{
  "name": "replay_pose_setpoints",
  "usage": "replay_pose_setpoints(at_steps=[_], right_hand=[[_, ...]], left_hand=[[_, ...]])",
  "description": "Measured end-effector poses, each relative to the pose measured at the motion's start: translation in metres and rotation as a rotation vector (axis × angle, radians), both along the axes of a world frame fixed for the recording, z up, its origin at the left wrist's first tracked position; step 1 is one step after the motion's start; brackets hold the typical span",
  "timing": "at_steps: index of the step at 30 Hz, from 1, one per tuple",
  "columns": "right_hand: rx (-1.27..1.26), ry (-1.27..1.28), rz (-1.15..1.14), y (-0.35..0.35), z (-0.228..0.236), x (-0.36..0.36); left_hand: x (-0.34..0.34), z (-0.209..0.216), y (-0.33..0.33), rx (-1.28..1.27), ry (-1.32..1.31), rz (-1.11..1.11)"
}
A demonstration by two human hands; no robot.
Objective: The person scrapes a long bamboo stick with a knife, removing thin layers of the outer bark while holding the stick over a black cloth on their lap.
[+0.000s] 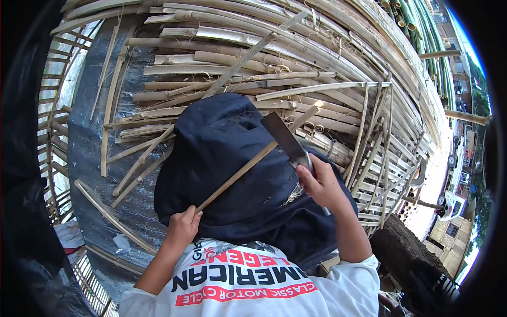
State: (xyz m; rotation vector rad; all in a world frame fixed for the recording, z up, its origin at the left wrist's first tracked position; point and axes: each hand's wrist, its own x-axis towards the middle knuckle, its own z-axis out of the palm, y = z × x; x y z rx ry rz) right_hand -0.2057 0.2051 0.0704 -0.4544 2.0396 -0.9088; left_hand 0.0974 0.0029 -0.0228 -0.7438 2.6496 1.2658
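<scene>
My left hand (183, 226) is closed round the near end of a slim bamboo strip (237, 175). The strip slants up and to the right above a dark cloth (211, 142) spread over my lap. In my right hand (321, 182) is the handle of a wide-bladed knife (282, 136), its fingers wrapped round it. The dark flat blade lies across the strip near its far part and hides a short stretch of it. Past the blade the strip's far end shows again. Some pale shavings (292, 196) rest on the cloth close to my right wrist.
A large heap of split bamboo (237, 58) lies ahead, its pieces reaching close to the cloth. Loose strips (113, 216) lie on a dark plastic sheet (87, 137) at the left. A slatted bamboo frame (377, 174) and a rough log (406, 245) are at the right.
</scene>
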Motion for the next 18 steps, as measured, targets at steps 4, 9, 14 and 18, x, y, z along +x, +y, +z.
replay_pose_setpoints(at_steps=[4,9,14,18], right_hand=[[-0.042,0.066,-0.097,-0.007,-0.009,0.013],[-0.012,0.088,-0.193,-0.012,0.0,0.003],[0.008,0.203,0.131,-0.014,-0.002,0.025],[-0.009,0.12,-0.114,-0.018,-0.015,0.044]], left_hand=[[0.0,-0.005,0.001,0.005,0.041,-0.02],[0.001,-0.007,0.0,0.023,0.042,-0.015],[0.0,-0.005,-0.001,0.036,0.051,-0.017],[-0.001,-0.008,0.001,0.035,0.056,-0.024]])
